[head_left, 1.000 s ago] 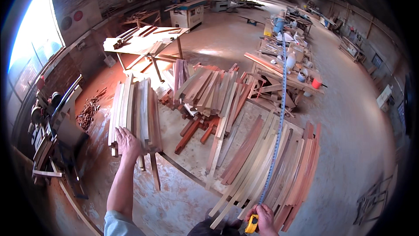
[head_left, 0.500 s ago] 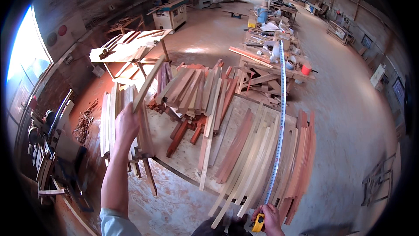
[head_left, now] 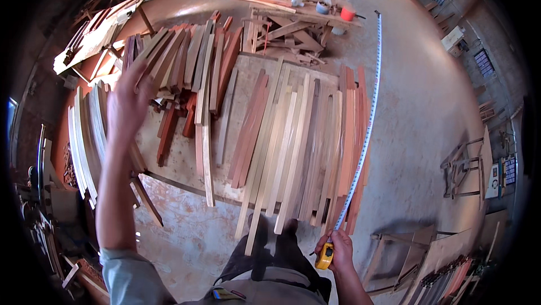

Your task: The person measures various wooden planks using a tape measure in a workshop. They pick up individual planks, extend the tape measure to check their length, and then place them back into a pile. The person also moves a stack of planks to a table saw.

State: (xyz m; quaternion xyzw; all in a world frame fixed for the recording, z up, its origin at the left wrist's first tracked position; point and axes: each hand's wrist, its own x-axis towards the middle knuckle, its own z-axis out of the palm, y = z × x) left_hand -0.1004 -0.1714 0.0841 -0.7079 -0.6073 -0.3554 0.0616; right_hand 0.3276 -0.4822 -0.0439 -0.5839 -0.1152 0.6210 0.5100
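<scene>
Right hand (head_left: pixel 341 250): clasped the yellow tape measure (head_left: pixel 324 256), seemingly steadying its extended blade (head_left: pixel 369 127).
Left hand (head_left: pixel 129 99): blurred near piled strips (head_left: pixel 173 61); whether it gripped was unclear.

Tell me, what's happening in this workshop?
A person's right hand holds a yellow tape measure, its long blade extended forward along the right side of the wooden strips laid out on a pale board. The left hand, blurred, is raised beside a heap of wood pieces; whether it grips one is unclear. Some strips overhang the board's near edge.
</scene>
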